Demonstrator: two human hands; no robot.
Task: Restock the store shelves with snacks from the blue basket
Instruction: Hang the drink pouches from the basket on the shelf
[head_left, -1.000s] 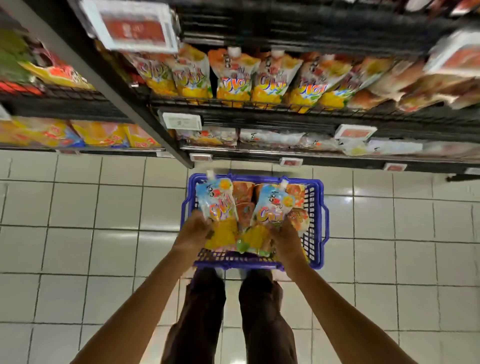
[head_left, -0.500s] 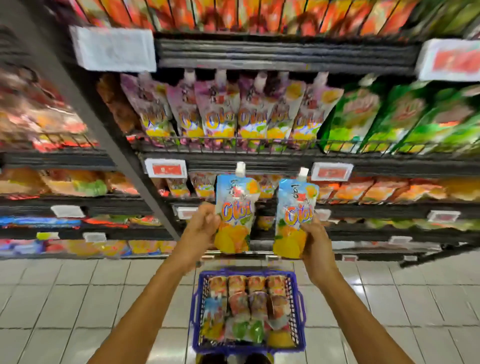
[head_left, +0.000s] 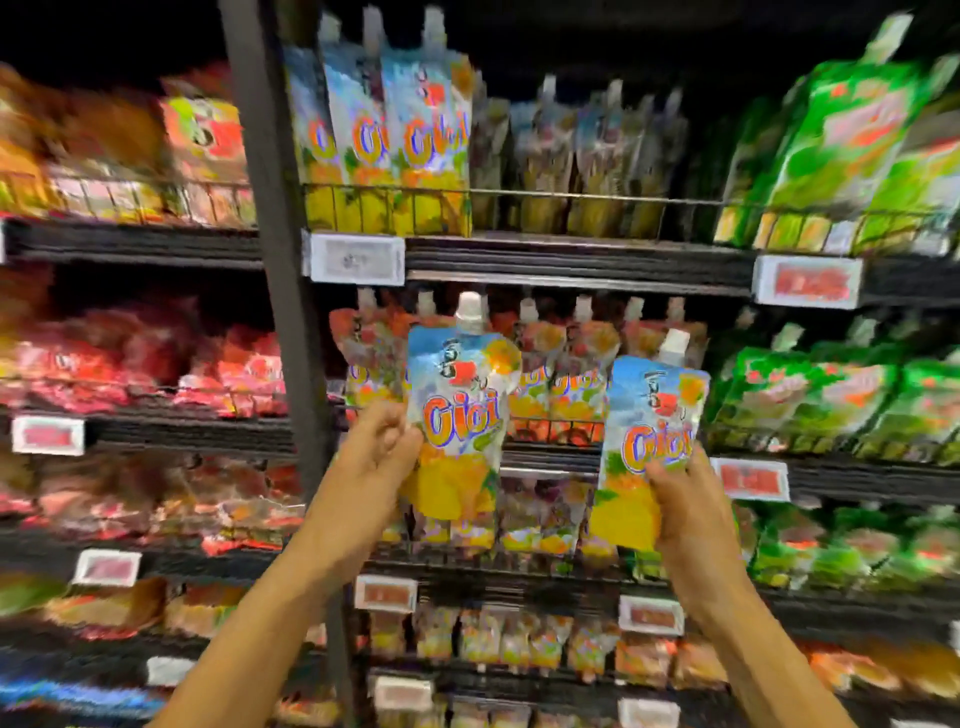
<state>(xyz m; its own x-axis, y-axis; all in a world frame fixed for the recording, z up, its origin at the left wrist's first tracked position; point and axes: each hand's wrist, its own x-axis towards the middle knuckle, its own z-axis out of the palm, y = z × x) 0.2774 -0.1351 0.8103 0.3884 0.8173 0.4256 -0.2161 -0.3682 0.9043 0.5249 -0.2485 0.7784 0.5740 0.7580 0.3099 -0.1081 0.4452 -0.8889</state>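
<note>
My left hand (head_left: 382, 457) grips the left edge of a blue-and-yellow spouted snack pouch (head_left: 460, 415), held upright in front of the middle shelf. My right hand (head_left: 685, 504) holds a second matching pouch (head_left: 649, 431) by its lower right side, also upright. Both pouches have white caps and hang in the air a short way from the shelves. On the upper shelf (head_left: 571, 260), a row of like blue-and-yellow pouches (head_left: 395, 140) stands at the left. The blue basket is out of view.
A dark upright post (head_left: 275, 260) divides the shelving. Green pouches (head_left: 841, 140) fill the right side, red and orange packs (head_left: 208, 364) the left bay. White price tags (head_left: 356, 258) hang along the shelf edges. Orange pouches (head_left: 561, 374) stand behind the held ones.
My view has swung up from the floor and basket to the upper shelves. Both hands have raised their pouches higher, and the basket has dropped out of sight.
</note>
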